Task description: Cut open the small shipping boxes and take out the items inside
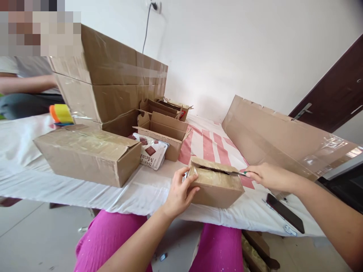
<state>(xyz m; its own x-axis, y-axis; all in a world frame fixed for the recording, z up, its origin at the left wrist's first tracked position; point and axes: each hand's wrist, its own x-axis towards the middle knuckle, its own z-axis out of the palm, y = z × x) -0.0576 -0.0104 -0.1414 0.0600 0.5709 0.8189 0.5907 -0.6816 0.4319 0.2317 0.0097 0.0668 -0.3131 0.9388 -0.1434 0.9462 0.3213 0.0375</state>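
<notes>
A small taped cardboard box [214,193] sits near the table's front edge, and a slit runs along its top. My left hand [179,192] grips its left end, fingers over the top and thumb at the near side. My right hand [262,175] is closed on a knife [237,173], whose handle shows a bit of green. The dark blade lies in the slit at the box's right end; part of it is hidden inside. Left of this box stand a larger taped cardboard box [82,151] and a printed white pouch [153,153].
Open cardboard boxes [167,128] stand behind the pouch, beside a tall taped stack [113,83]. A large cardboard panel [272,132] rises at right. A phone [285,213] lies by the right front edge. Another person [27,83] sits at far left, beyond tape rolls [61,114].
</notes>
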